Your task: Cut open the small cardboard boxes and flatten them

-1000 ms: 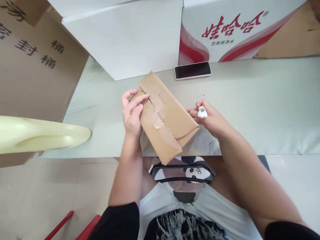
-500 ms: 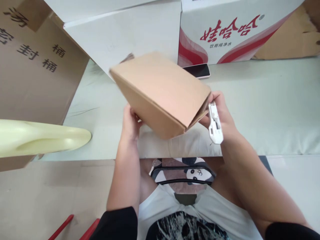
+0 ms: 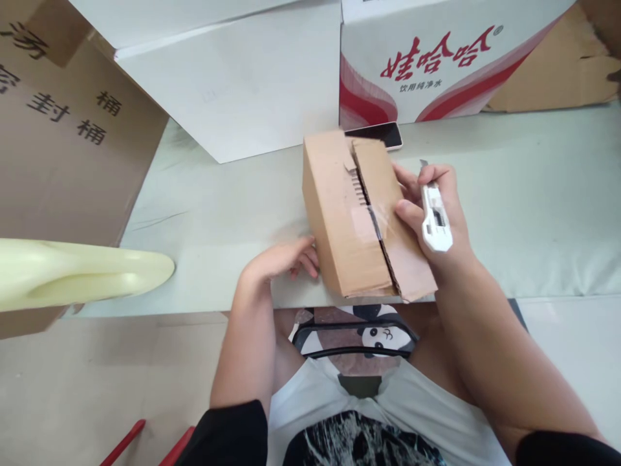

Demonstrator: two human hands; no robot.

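Pale green table [image 3: 509, 194] w/ a white box [image 3: 233, 97] at the far side. The small brown box [image 3: 334, 226] is mid-scene by the table's near edge, tilted, tape [image 3: 365, 223] over its slit. The person's R hand [image 3: 457, 223] grips a white cutter [image 3: 435, 233], blade out, thumb on the box's right flap. L hand [image 3: 279, 260] fingers: loose, bent, by box's left side; can't tell if touching.

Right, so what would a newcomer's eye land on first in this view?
Probably the brown cardboard box near the middle, between the left hand and the right hand, with a dark gap along its seam. Then the white cutter in the right hand, its blade tip pointing away from the person. Behind, bold red lettering marks a white carton.
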